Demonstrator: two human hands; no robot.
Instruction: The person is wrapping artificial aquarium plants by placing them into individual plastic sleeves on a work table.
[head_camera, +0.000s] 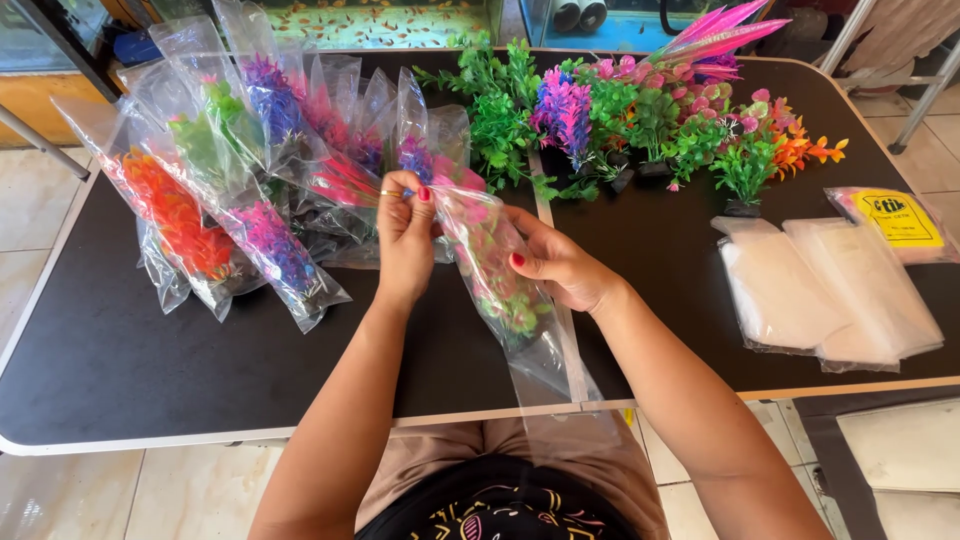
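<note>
Left of the clear bag (510, 300) lies a pile of bagged plants (240, 170) on the dark counter (100, 370). The left hand (405, 240) pinches the bag's upper edge; the right hand (560, 265) grips its side. Right of the bag stand loose plastic plants (650, 120) and empty sleeves (830, 290).

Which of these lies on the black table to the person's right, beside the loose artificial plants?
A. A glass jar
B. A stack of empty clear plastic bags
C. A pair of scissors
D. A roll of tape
B: a stack of empty clear plastic bags lies flat on the black table, just below the loose artificial plants; no scissors, tape or jar shows there.
</note>
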